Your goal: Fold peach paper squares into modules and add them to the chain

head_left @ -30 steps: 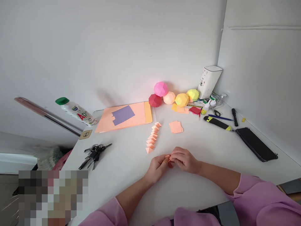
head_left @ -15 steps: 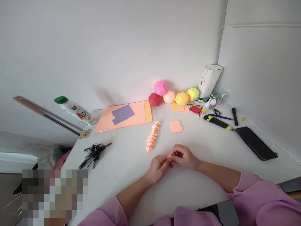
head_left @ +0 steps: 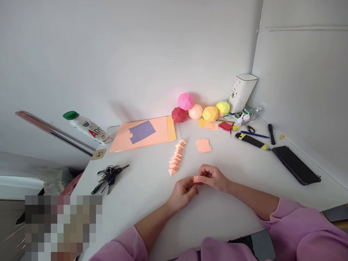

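Observation:
Between my two hands is a small folded peach paper [head_left: 196,179], partly hidden by the fingers. My left hand [head_left: 182,193] is closed around its left side, while my right hand [head_left: 213,178] pinches its right side between thumb and fingers. Just beyond my left hand, a row of folded peach paper pieces [head_left: 175,161] runs away across the white table, overlapping one another. A small stack of square peach papers [head_left: 203,145] lies flat beyond my right hand.
Faceted paper balls [head_left: 210,114] sit along the wall. Peach sheets [head_left: 119,139] with a purple paper [head_left: 143,132] lie back left. Keys [head_left: 108,178] and a white bottle [head_left: 88,127] are at left. A box cutter [head_left: 251,141] and a black case [head_left: 296,165] lie at right.
My right thumb now lies flatter along the paper, and more of the paper shows between my hands. My left fingers have shifted slightly. The things on the table stay put.

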### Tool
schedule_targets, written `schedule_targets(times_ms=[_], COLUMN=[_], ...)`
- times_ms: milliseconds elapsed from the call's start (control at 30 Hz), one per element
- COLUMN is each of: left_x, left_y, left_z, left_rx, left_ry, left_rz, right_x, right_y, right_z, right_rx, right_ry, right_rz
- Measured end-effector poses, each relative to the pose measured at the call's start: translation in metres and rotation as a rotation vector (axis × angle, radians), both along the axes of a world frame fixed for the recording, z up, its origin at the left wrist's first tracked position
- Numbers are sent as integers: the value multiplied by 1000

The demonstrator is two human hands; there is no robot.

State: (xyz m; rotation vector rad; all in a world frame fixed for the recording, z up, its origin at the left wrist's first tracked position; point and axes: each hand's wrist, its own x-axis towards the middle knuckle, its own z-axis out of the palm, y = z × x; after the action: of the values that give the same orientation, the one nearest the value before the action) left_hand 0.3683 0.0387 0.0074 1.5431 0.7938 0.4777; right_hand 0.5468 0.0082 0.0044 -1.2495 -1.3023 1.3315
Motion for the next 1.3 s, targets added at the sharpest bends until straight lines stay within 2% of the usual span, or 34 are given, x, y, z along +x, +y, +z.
schedule_targets(times_ms=[167,333,533,1000,1300], left_x=[2,3,2,2,3], left_y=[0,0,0,0,-2], left_z=[-1,-5,-4,-16,-11], left_rx=[-100,-102,-40,-83,-74], left_ry=[-7,-37,37,-52,-19], left_rz=[84,89,56,99,84], right_x=[0,0,-2,-2,-2], right_y=[-1,-2,-2,-2,-3], right_z=[2,1,4,-4,-5], right_rx=[-42,-45,-76,65,102], right_ry=[102,77,88,-217,-234], right_rz=[40,48,120,91,113])
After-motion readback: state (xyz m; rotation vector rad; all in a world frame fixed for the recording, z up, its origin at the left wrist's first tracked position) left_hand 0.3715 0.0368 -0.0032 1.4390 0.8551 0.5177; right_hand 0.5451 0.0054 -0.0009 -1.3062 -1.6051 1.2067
